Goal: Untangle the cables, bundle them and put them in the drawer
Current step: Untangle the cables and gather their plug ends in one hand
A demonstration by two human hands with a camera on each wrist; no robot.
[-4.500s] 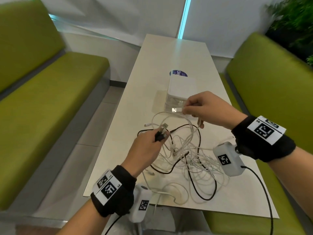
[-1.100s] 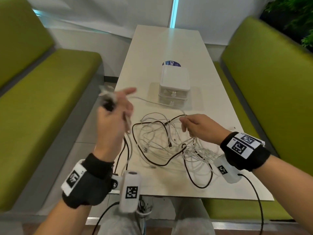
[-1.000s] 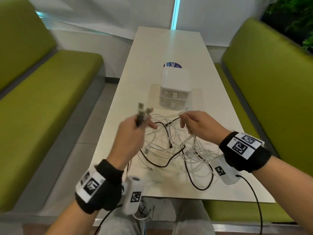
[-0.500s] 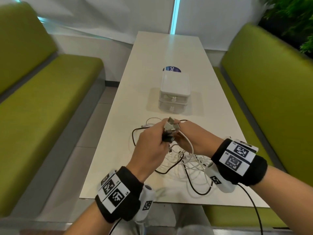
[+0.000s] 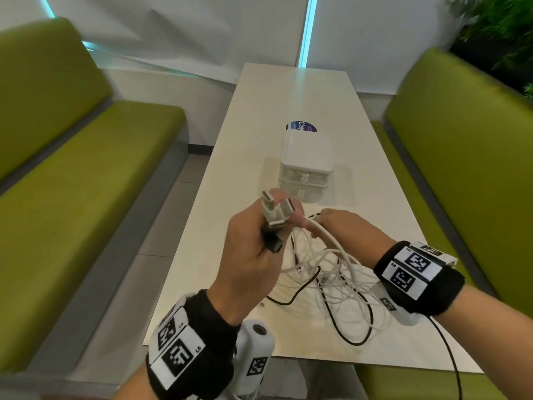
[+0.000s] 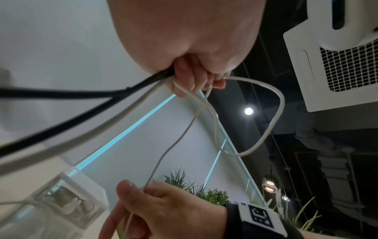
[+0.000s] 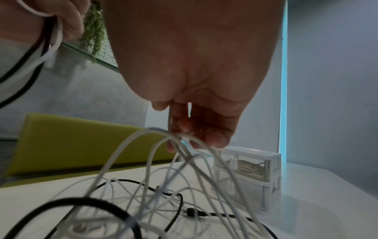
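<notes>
Cables (image 5: 331,272) are trailing in a tangle onto the bench (image 5: 291,96), just before the drawer box (image 5: 306,157). Left hand (image 5: 253,255) fingers are curling around three plug ends, while right hand (image 5: 343,232) fingers are pinching one white strand beside them.

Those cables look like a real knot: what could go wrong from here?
Judging from the pictures:
1. The left hand holds several plugs while the right hand pinches white strands; pulling apart might tighten the tangle.
2. Loops lie near the table edge and could slide off.

The left hand (image 6: 196,71) grips black and white cables (image 6: 126,103); the right hand (image 6: 163,215) pinches one thin strand.
</notes>
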